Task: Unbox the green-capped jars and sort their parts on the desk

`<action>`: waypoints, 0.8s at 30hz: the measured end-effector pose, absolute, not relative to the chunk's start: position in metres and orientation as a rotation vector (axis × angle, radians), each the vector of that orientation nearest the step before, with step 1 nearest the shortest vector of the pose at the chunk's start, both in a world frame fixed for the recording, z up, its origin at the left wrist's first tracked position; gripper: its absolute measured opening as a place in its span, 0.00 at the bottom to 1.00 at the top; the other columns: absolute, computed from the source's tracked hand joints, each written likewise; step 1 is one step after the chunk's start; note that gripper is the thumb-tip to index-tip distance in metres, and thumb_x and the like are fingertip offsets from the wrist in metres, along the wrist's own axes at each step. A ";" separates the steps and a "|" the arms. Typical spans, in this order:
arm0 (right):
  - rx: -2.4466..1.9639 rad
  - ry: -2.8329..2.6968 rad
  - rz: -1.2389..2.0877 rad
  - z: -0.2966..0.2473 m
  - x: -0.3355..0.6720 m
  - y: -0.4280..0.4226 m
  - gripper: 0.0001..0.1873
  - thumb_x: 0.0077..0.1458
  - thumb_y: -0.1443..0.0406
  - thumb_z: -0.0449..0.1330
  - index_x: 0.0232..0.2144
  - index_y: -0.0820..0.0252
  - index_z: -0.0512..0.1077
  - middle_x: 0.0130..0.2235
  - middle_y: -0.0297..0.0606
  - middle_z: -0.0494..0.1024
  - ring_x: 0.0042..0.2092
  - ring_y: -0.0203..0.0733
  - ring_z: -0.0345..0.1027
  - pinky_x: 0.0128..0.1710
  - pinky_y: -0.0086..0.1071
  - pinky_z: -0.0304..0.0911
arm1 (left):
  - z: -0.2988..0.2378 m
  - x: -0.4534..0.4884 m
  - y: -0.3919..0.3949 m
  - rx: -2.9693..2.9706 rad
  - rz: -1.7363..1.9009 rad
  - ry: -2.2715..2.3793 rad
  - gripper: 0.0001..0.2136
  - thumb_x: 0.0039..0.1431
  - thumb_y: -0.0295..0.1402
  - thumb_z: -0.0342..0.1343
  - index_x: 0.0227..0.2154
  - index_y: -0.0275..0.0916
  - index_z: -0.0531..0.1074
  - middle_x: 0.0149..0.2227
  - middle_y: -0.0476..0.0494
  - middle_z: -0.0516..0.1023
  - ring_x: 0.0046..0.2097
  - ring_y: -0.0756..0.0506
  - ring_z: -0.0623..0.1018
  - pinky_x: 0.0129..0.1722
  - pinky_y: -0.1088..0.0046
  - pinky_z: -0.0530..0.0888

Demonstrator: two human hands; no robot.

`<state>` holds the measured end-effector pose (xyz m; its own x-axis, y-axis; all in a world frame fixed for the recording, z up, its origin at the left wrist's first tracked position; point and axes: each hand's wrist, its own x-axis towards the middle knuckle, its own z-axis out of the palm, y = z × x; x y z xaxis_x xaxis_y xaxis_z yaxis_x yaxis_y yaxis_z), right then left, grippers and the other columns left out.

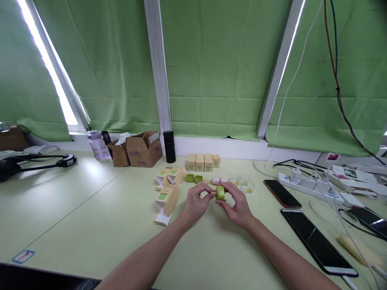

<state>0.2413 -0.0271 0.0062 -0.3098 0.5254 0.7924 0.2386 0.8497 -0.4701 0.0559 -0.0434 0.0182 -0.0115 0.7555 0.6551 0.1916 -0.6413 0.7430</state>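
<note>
Between thumb and fingers, my right hand (238, 204) grips a small rounded green case (220, 193). My left hand (197, 200) is closed in a pinch right at the left side of that case; a tiny yellowish piece seems to show at its fingertips, too small to name. Behind the hands lie two more small green pieces (194, 178) and pale pink cylinders (219, 181). A clear plastic tray (242, 182) with yellow bits sits just beyond my right hand. Left of my left hand are several open cardboard boxes (168, 197) with green windows.
Several closed small boxes (204, 162) stand in a row at the back, near a black cylinder (169, 146) and a brown carton (144, 149). Phones (317, 241), a power strip (308, 187) and loose cables crowd the right side. A headset (36, 164) lies far left.
</note>
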 end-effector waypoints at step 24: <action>-0.609 -1.803 0.660 0.017 0.234 -0.031 0.20 0.67 0.60 0.59 0.59 0.47 0.71 0.56 0.45 0.69 0.52 0.47 0.72 0.49 0.42 0.76 | 0.021 0.053 -0.046 1.933 1.617 1.038 0.14 0.64 0.34 0.62 0.52 0.41 0.76 0.49 0.38 0.79 0.51 0.41 0.77 0.51 0.58 0.76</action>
<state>0.2339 -0.0311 0.0173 -0.2987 0.6826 0.6670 0.0908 0.7161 -0.6921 0.0532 -0.0456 0.0209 0.0483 0.7571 0.6515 0.2772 -0.6368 0.7195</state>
